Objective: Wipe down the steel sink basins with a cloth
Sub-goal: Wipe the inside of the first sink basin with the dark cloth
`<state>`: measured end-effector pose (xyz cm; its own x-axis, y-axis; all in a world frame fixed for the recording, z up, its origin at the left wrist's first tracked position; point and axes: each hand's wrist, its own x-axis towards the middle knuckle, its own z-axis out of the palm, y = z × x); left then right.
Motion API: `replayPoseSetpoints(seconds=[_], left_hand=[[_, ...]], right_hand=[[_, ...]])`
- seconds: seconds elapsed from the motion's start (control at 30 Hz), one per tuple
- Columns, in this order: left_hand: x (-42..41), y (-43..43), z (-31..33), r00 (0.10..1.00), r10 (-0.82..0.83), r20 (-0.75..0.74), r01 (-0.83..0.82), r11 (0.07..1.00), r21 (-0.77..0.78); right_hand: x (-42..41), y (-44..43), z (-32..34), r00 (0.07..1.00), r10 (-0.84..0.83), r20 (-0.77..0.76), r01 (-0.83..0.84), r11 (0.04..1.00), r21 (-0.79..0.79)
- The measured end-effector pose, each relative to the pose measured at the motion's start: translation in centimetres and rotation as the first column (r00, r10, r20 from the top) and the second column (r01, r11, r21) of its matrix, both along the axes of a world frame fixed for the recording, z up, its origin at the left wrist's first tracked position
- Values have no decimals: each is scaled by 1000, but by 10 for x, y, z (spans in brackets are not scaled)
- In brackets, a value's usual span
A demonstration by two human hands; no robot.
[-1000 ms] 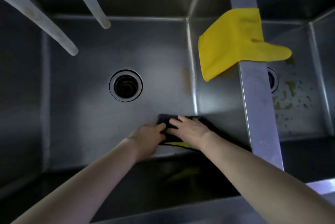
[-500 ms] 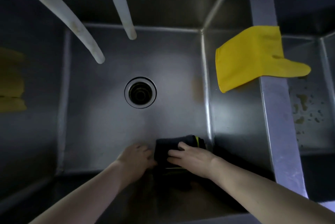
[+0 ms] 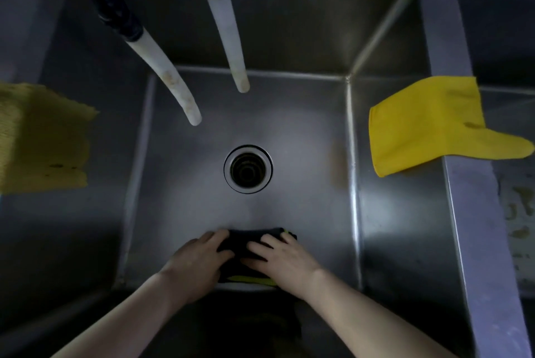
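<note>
A deep steel sink basin (image 3: pixel 188 184) fills the view, with a round drain (image 3: pixel 248 169) in the middle of its floor. A dark cloth with a yellow underside (image 3: pixel 252 237) lies on the floor near the front wall. My left hand (image 3: pixel 197 262) presses on its left end and my right hand (image 3: pixel 285 259) lies flat on its right part, fingers spread. Both hands hide much of the cloth.
Two whitish hoses (image 3: pixel 173 88) (image 3: pixel 231 48) hang into the basin from the back. A yellow rubber glove (image 3: pixel 428 126) drapes over the steel divider (image 3: pixel 474 213) on the right. A stained second basin (image 3: pixel 518 213) lies beyond it. A yellow-green cloth (image 3: pixel 40 137) hangs on the left.
The cloth and both hands have slid left along the front of the floor, away from the right corner. The view has shifted, showing more of the hoses and the left cloth.
</note>
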<state>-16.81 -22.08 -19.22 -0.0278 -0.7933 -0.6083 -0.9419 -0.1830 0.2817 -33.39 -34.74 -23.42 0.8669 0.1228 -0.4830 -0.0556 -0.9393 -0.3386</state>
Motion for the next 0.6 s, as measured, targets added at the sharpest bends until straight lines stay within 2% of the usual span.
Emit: replayPoseSetpoints(seconds=[0.1, 0.23, 0.37, 0.47, 0.6], left_hand=[[-14, -12, -10, 998, 38, -42, -34, 995, 92], [-35, -43, -19, 1000, -6, 13, 5, 1000, 17], [-63, -86, -25, 995, 87, 41, -86, 996, -13], [-65, -115, -27, 988, 145, 53, -145, 989, -4], [-36, -144, -34, 977, 154, 149, -155, 988, -4]], right_hand=[[-17, -14, -1, 999, -45, -12, 45, 998, -34], [-41, -37, 5, 975, -220, -37, 213, 967, -141], [-48, -60, 8, 908, -419, 2, 408, 883, -233], [-41, -81, -2, 883, -469, -12, 458, 867, -195], [-8, -124, -10, 890, -454, 49, 454, 869, -198]])
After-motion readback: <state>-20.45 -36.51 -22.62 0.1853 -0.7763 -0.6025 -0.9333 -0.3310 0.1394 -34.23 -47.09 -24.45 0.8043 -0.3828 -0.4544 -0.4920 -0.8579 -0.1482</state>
